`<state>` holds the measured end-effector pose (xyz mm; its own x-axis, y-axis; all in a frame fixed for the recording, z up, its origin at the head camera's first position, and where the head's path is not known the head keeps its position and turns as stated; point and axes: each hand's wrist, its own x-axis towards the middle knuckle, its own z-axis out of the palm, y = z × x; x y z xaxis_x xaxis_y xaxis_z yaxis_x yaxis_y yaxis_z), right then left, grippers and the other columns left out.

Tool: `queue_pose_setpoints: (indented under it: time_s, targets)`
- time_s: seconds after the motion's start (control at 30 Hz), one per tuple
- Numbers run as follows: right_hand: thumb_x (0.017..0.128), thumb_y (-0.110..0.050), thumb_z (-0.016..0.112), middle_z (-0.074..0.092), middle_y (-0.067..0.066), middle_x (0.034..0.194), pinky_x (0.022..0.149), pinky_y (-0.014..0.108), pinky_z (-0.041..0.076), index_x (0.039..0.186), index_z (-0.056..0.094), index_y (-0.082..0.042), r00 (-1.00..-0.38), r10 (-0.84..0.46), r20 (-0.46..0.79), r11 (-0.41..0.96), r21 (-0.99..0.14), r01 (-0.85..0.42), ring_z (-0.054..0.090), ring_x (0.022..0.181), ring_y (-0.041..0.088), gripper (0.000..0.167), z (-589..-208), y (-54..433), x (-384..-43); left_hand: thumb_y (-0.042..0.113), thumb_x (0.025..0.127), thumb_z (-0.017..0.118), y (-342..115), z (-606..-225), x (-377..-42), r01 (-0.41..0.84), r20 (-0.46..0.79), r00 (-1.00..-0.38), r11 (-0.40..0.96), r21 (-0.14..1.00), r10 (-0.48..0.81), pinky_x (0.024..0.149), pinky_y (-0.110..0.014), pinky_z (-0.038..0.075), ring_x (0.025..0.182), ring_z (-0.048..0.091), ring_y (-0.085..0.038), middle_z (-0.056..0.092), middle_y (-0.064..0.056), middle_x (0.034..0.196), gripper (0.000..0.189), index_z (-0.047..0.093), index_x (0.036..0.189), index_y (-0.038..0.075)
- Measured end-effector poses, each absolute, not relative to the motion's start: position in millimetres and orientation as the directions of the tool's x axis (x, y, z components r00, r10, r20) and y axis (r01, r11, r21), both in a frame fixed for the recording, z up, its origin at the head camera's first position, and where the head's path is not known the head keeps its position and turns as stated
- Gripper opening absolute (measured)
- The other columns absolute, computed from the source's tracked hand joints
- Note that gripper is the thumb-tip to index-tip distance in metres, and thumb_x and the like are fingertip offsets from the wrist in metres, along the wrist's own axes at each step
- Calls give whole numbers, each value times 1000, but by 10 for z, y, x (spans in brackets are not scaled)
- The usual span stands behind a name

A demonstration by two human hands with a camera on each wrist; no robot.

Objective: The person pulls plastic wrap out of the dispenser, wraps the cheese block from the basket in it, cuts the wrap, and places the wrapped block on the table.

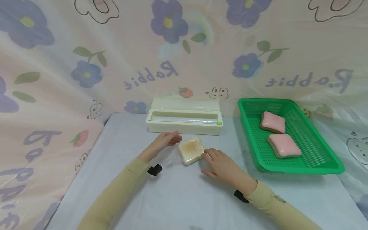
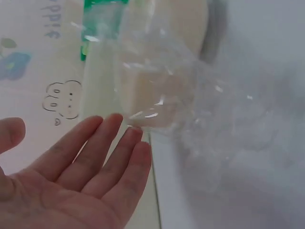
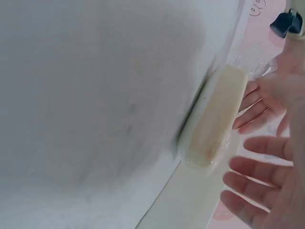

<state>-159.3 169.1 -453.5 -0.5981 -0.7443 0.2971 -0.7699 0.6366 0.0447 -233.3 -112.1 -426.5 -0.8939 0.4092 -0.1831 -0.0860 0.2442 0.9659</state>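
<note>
Left hand [image 1: 161,143]: fingers straight, loosely spread, gripping nothing.
Right hand [image 1: 225,167]: fingers extended and relaxed; contact unclear.
Pale slice [image 1: 191,151]: on the table [image 1: 178,198], between the hands.
Clear film [image 2: 219,114]: probably best smoothed with light, flat fingers — pinching might crumple it.
Left-wrist view: loose film shows clearly — the head view barely catches it.

Draped-off tabletop workspace, flower-printed cloth walls [image 1: 201,73], white table [image 1: 178,198]

Bread-like slice [image 1: 189,152], clear film [image 2: 224,119] around it.
Square, cream, browned patch on upper face; lies face up, skewed, on white tabletop [image 1: 178,198]; loose film at left.
</note>
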Motion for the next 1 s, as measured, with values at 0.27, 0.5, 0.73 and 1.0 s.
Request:
queue_pose_setpoints:
  time_s: [0.27, 0.5, 0.73, 1.0]
  targets:
    - [90, -42, 64, 53, 12, 124, 97, 42, 46, 133, 50, -3, -607, -748, 270, 624, -30, -781, 52, 114, 27, 59, -4623, 1731, -1621, 40, 102, 43, -1084, -4396, -2363, -184, -268, -880, 239, 953, 392, 100, -42, 45, 111, 58, -27, 63, -18, 117, 54, 59, 120, -9]
    - [93, -44, 59, 45, 16, 140, 101, 44, 43, 141, 42, -1, -647, -721, 248, 645, -101, -758, 46, 125, 30, 67, -4668, 1836, -1725, 28, 102, 46, -1069, -4444, -2053, -212, -252, -884, 142, 967, 393, 99, -43, 46, 112, 57, -32, 59, -22, 121, 45, 56, 122, -11]
    - [91, -35, 64, 38, 15, 148, 105, 45, 39, 145, 35, 1, -646, -731, 220, 632, -136, -763, 40, 131, 33, 71, -4697, 1852, -1828, 27, 102, 47, -1055, -4498, -1693, -222, -204, -873, 12, 975, 442, 101, -46, 44, 118, 52, -38, 52, -25, 130, 48, 48, 129, -14]
    - [85, -30, 72, 29, 12, 153, 109, 46, 33, 148, 32, -5, -586, -777, 229, 589, -63, -806, 30, 137, 33, 79, -4688, 1791, -1851, 19, 98, 54, -1097, -4555, -1809, -240, -250, -926, 69, 968, 283, 94, -42, 50, 105, 58, -35, 57, -25, 118, 39, 53, 121, -12]
